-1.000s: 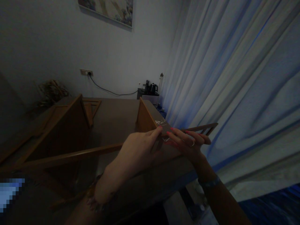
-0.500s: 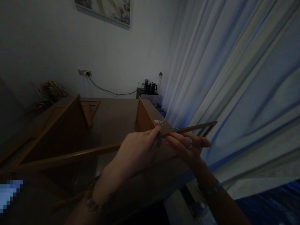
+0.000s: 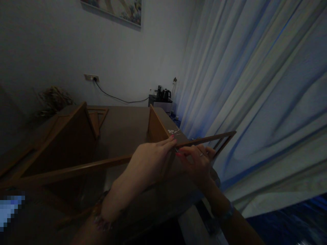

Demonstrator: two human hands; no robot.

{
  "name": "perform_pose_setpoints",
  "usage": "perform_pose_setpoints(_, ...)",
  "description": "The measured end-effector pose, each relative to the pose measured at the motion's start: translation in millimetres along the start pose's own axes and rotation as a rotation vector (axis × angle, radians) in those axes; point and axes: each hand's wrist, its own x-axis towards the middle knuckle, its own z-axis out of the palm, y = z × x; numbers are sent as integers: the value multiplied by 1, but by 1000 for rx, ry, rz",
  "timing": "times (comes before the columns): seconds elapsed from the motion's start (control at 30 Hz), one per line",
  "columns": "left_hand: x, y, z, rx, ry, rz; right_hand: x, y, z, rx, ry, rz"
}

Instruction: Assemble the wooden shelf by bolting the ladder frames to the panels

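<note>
My left hand [image 3: 150, 158] is closed around the joint where a long wooden rail [image 3: 84, 169] meets an upright wooden board [image 3: 157, 124]. A narrow wooden frame [image 3: 209, 139] reaches out to the right from this joint. Just right of my left fingertips, my right hand [image 3: 198, 163] pinches a small thin shiny metal piece [image 3: 176, 149] against the joint. Its exact kind is too small and dark to make out. A larger wooden panel [image 3: 58, 146] stands at the left end of the rail. My left palm hides part of the rail and joint.
The parts stand on a brown table [image 3: 122, 126]. Small white bits [image 3: 173, 131] lie near its right edge, and more wooden pieces [image 3: 98, 119] lie behind the left panel. A white curtain [image 3: 255, 102] hangs close on the right. A dark kettle [image 3: 166, 94] stands on a cabinet beyond.
My right hand has drawn its fingers from along the narrow frame into a tighter pinch at the joint, moving slightly left. My left hand keeps its hold.
</note>
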Motion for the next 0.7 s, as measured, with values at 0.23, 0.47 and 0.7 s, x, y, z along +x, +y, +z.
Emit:
perform_pose_setpoints(0.23, 0, 1, -2, -9, -38, -17, -16, -23, 25, 424, 98, 395)
perform_pose_setpoints(0.47, 0, 2, -4, -26, -52, -38, -13, -50, 31, 756, 148, 712)
perform_pose_setpoints(0.7, 1, 5, -6, -34, -59, -43, -13, -23, 21, 388, 29, 310)
